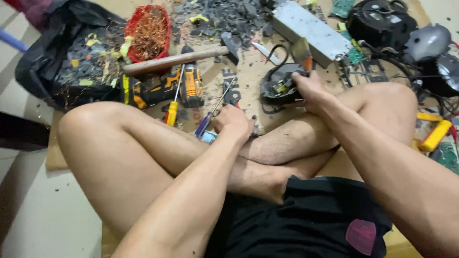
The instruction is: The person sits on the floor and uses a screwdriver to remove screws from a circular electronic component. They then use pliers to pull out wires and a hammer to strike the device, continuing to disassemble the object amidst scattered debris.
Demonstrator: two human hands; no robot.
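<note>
The left hand (234, 123) is closed around one blue-handled screwdriver (209, 119) by the crossed shins, while the right hand (308, 88) clamps down on one round black device (279, 85) lying on the cardboard sheet (248, 62). Beside them lie one yellow-handled screwdriver (173, 102), one wooden-handled hammer (179, 58), one yellow drill (162, 88), one red basket of copper wire (149, 32) and one grey metal box (311, 29).
</note>
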